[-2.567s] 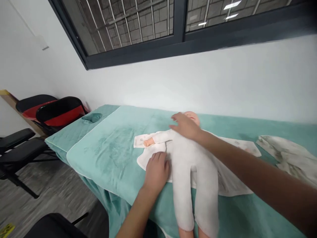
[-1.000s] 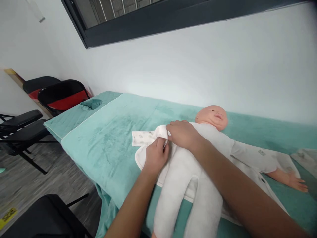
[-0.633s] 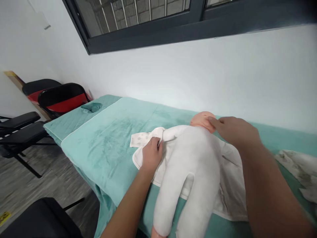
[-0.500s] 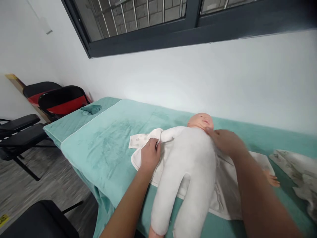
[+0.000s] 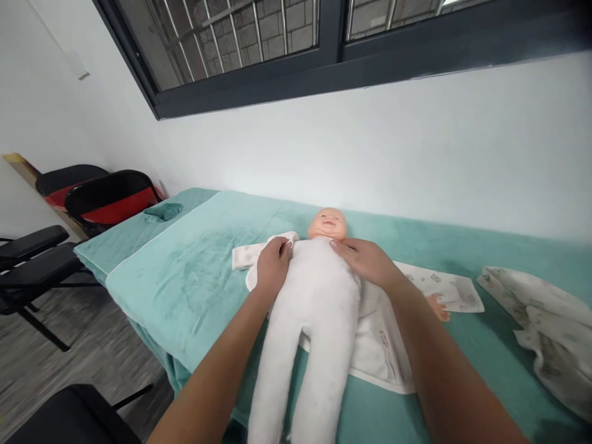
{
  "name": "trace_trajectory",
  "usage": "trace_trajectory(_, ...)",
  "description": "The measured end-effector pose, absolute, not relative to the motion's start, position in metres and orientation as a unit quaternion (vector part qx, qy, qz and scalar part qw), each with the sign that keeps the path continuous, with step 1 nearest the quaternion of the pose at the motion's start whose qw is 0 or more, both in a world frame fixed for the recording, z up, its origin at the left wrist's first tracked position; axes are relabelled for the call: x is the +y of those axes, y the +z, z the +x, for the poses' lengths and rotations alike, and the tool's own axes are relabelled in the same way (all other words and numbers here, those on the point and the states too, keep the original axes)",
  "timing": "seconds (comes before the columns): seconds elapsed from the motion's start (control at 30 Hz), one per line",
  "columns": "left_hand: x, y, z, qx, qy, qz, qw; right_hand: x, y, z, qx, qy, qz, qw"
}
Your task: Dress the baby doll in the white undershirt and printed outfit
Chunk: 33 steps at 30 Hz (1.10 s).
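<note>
A baby doll [image 5: 314, 277] with a white cloth body and a bare plastic head lies face up on an open, printed white baby shirt [image 5: 379, 345]. My left hand [image 5: 274, 265] is closed at the doll's shoulder on the left, pinching the shirt's edge near its sleeve [image 5: 247, 256]. At the other shoulder, my right hand [image 5: 367, 262] grips the doll, thumb and fingertips by its upper chest. The right-hand sleeve [image 5: 444, 290] lies spread out, with a plastic doll hand [image 5: 438, 306] beside it, partly behind my forearm.
A green padded cover [image 5: 185, 271] lies over the bed, which stands against a white wall [image 5: 370, 154] below a barred window. Crumpled printed cloth [image 5: 546, 327] lies at the right. Black and red folding chairs [image 5: 115, 203] and a black armchair [image 5: 41, 265] stand at the left.
The doll's head and torso have turned from a slant to nearly straight. My right hand has come inward with the shoulder. My left hand keeps its pinch; the camera view has shifted slightly.
</note>
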<state>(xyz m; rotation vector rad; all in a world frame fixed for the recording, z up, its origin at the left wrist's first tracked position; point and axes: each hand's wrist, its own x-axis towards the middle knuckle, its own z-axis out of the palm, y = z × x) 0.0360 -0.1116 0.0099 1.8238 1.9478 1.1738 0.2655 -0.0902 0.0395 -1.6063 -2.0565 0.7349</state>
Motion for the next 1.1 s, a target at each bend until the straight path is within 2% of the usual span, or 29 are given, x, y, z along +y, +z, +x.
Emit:
trace_trajectory(0.23,-0.132,0.032,0.031,0.635,0.380,0.651,0.172,-0.086,0.031,0.261,-0.742,0.270,-0.579,0.204)
trace_trajectory(0.33,-0.152,0.017,0.014,0.694,0.393,0.593,0.114,-0.083,0.028,0.263,-0.736,0.273,-0.582,0.213)
trace_trajectory(0.5,-0.183,-0.021,-0.006,0.762,0.290,0.578,0.020,-0.084,0.028,0.261,-0.735,0.271,-0.584,0.214)
trace_trajectory(0.63,-0.186,-0.026,-0.005,0.775,0.262,0.575,0.030,-0.085,0.028,0.261,-0.736,0.265,-0.584,0.217)
trace_trajectory(0.8,-0.182,0.008,0.007,0.725,0.369,0.563,0.146,-0.086,0.028,0.262,-0.737,0.269,-0.579,0.222)
trace_trajectory(0.9,-0.188,0.039,0.027,0.693,0.414,0.564,0.175,-0.085,0.029,0.262,-0.742,0.269,-0.572,0.224)
trace_trajectory(1.0,-0.199,0.065,0.060,0.652,0.392,0.629,0.159,-0.085,0.029,0.263,-0.741,0.267,-0.574,0.224)
trace_trajectory(1.1,-0.215,0.075,0.093,0.574,0.277,0.766,0.084,-0.085,0.029,0.263,-0.738,0.271,-0.575,0.226)
